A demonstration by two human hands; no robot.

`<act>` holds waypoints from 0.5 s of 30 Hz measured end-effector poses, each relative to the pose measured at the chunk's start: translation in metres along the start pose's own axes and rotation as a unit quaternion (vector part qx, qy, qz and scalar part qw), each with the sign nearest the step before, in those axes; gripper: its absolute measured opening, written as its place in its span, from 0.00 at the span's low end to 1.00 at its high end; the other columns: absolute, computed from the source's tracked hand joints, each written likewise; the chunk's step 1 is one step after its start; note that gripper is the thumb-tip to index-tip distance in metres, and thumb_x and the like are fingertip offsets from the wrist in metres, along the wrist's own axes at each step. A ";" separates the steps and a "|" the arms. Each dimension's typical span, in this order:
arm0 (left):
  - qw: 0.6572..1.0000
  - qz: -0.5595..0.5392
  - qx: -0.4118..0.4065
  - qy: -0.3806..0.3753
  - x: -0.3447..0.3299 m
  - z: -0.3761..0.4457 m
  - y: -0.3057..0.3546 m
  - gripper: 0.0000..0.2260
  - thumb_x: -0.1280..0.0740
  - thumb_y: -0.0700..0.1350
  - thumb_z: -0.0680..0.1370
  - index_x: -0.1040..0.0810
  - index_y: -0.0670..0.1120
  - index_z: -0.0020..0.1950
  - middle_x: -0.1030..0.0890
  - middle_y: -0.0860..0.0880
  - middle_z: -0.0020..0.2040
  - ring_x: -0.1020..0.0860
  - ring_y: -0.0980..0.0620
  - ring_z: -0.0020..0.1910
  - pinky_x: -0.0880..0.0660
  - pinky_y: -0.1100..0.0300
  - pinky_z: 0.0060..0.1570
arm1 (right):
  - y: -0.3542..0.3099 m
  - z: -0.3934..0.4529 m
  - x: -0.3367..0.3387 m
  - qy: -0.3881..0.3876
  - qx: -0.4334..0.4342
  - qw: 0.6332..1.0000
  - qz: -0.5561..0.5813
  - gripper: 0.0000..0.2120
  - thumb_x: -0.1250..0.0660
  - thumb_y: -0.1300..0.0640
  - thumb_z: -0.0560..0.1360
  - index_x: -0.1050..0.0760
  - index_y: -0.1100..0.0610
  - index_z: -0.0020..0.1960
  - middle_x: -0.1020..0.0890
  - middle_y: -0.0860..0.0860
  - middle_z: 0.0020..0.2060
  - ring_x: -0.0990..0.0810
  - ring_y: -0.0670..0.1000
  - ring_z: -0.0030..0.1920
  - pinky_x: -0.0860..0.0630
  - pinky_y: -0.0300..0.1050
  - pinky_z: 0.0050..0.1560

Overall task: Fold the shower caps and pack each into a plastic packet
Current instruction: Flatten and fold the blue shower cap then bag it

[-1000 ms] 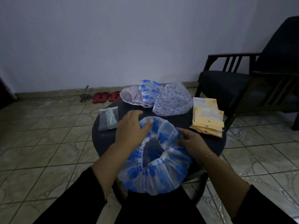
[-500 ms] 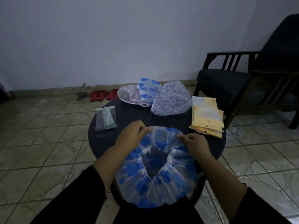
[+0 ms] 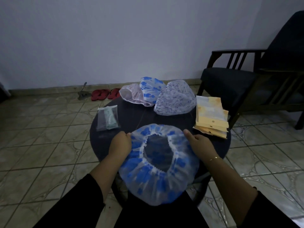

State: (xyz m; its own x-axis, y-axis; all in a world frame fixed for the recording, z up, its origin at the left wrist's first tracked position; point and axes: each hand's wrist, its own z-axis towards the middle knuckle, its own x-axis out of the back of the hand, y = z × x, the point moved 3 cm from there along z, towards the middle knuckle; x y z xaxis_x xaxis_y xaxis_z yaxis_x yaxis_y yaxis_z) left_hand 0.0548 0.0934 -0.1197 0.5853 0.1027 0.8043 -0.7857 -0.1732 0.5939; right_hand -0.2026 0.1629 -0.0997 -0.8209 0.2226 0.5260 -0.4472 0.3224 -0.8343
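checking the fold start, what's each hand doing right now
Left hand: closed, pinching the left edge of the blue shower cap.
Right hand: closed, gripping the cap's right edge.

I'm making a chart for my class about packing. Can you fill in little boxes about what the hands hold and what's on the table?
left hand: pinches the left edge of the blue cap
right hand: pinches the right edge
blue cap: spread open, opening facing up, hanging over the table's near edge
table: round, dark
other caps: three, piled at the far side
empty packets: stacked on the right
filled packet: on the left
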 end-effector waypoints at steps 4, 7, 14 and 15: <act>0.999 -0.001 0.038 0.004 0.003 -0.001 0.002 0.12 0.44 0.42 0.82 0.30 0.37 0.61 0.24 0.37 0.58 0.24 0.39 0.54 0.30 0.53 0.46 | 0.000 -0.005 0.005 -0.073 -0.063 0.995 0.040 0.27 0.36 0.37 0.72 0.22 0.61 0.52 0.22 0.55 0.44 0.23 0.52 0.40 0.25 0.48 0.46; 0.997 0.016 -0.013 -0.080 0.005 -0.011 0.006 0.24 0.38 0.42 0.78 0.40 0.46 0.73 0.33 0.42 0.69 0.28 0.42 0.61 0.29 0.52 0.54 | 0.001 -0.006 0.008 -0.086 -0.065 0.994 0.019 0.17 0.30 0.46 0.72 0.24 0.60 0.49 0.21 0.52 0.41 0.22 0.51 0.41 0.24 0.45 0.44; 0.986 0.000 -0.087 -0.143 0.006 -0.011 0.016 0.09 0.37 0.45 0.75 0.24 0.54 0.53 0.33 0.49 0.67 0.31 0.47 0.65 0.34 0.51 0.66 | 0.003 -0.008 0.005 -0.080 -0.012 0.993 0.084 0.18 0.29 0.65 0.71 0.27 0.51 0.57 0.21 0.50 0.49 0.23 0.46 0.43 0.26 0.38 0.36; 0.989 -0.060 -0.044 -0.125 0.007 -0.004 0.019 0.04 0.38 0.45 0.75 0.25 0.53 0.45 0.28 0.47 0.62 0.27 0.47 0.57 0.31 0.53 0.60 | 0.002 -0.009 0.005 -0.091 -0.006 0.992 0.085 0.19 0.30 0.66 0.72 0.28 0.50 0.58 0.22 0.50 0.48 0.23 0.46 0.43 0.26 0.38 0.36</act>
State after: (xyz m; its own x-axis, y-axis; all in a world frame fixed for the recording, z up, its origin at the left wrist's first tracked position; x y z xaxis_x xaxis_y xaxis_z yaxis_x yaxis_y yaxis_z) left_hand 0.0428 0.0948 -0.1025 0.6985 -0.1290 0.7039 -0.7150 -0.0865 0.6937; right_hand -0.2042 0.1725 -0.0973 -0.9347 0.1056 0.3393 -0.2940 0.3062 -0.9054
